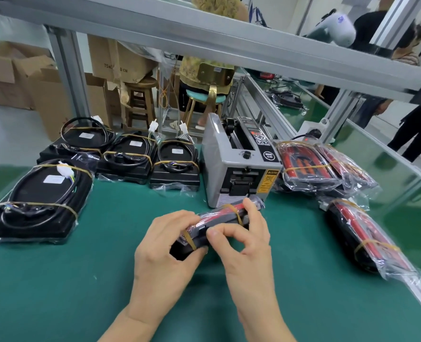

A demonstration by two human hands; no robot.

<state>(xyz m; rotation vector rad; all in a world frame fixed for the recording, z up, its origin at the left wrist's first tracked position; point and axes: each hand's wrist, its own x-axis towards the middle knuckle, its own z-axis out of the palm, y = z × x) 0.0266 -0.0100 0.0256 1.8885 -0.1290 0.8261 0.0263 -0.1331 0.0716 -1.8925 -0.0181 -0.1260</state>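
Green matting covers your desk (81,280). Near its middle your left hand (162,248) grips the bagged pack (219,214), and your right hand (251,245) pinches it beside the near rubber band (189,239). Both bands seem on, so it looks nearly done; only laying it with the finished packs (310,166) on the right is left. The tape machine (231,164) stands close behind.

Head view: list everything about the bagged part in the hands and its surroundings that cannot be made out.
Bagged part: head view, underside and near end covered by the left hand and right hand.
White label on the nearest black unit: head view, print too small.
Warning sticker on the grey machine: head view, text blurred.
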